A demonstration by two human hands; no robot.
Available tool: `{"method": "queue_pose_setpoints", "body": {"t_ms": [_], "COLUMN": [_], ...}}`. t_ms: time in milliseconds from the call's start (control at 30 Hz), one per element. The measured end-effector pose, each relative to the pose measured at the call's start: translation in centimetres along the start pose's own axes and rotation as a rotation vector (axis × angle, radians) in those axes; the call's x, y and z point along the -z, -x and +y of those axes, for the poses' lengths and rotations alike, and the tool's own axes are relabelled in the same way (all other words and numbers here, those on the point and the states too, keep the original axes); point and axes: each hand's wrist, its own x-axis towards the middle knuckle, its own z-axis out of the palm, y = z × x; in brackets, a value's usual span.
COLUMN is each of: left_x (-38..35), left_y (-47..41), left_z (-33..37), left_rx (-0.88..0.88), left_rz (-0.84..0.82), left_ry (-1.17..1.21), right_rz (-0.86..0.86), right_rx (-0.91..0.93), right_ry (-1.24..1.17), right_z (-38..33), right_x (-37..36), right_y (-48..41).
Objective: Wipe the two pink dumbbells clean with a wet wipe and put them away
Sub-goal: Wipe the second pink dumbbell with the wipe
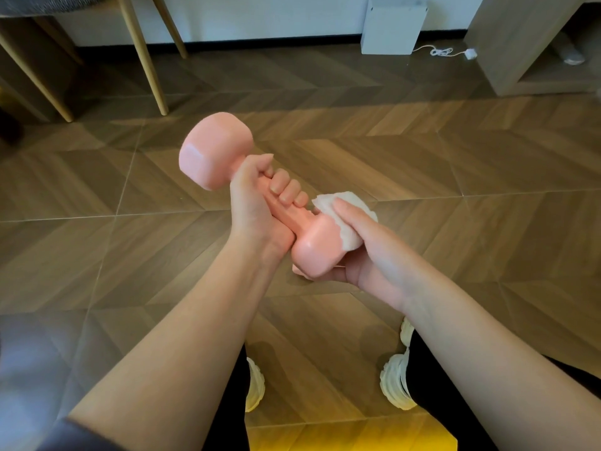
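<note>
Two hands on one pink dumbbell [216, 151], held tilted over wood-pattern floor [455, 177]. Left hand [257, 203] wrapped round the handle, fingers [287, 190] curled tight together on it, upper head just beyond thumb. Right hand [370, 252] clamped on white wet wipe [353, 244], thumb on top, remaining fingers hidden beneath, wipe pressed against lower head just below left fingertips. White shoes [395, 382] on floor beneath both wrists.

Observe the chevron-pattern wood-look floor [422, 177] filling most of the frame. Along the top edge, a white wall [260, 17] meets a dark baseboard [260, 43]. Light wooden chair legs [146, 56] stand at upper left. At upper right, locate a white box [392, 27], a white cable [440, 52] just beside it, and a wooden cabinet [507, 43].
</note>
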Motion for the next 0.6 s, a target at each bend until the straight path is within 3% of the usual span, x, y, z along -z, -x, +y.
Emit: {"method": "queue_pose_setpoints", "body": {"t_ms": [133,300,500,600], "left_x": [0.26,0.2,0.29,0.22], "left_y": [0.0,0.15,-0.11,0.11], "left_z": [0.29,0.15,0.48,0.23], "left_rx": [0.002,-0.009,-0.001,-0.007], "left_rz": [-0.016,-0.043,-0.03,-0.045], "left_ry": [0.033,0.007,0.064,0.035], "right_rz": [-0.166,0.003,-0.204,-0.101], "right_rx": [0.019,0.025,0.019,0.043], "right_ry": [-0.036,-0.008,-0.135,-0.031], "right_z": [0.12,0.58,0.05,0.49], "right_x": [0.61,-0.32,0.52,-0.01], "right_y": [0.39,-0.19,0.56,0.35]}}
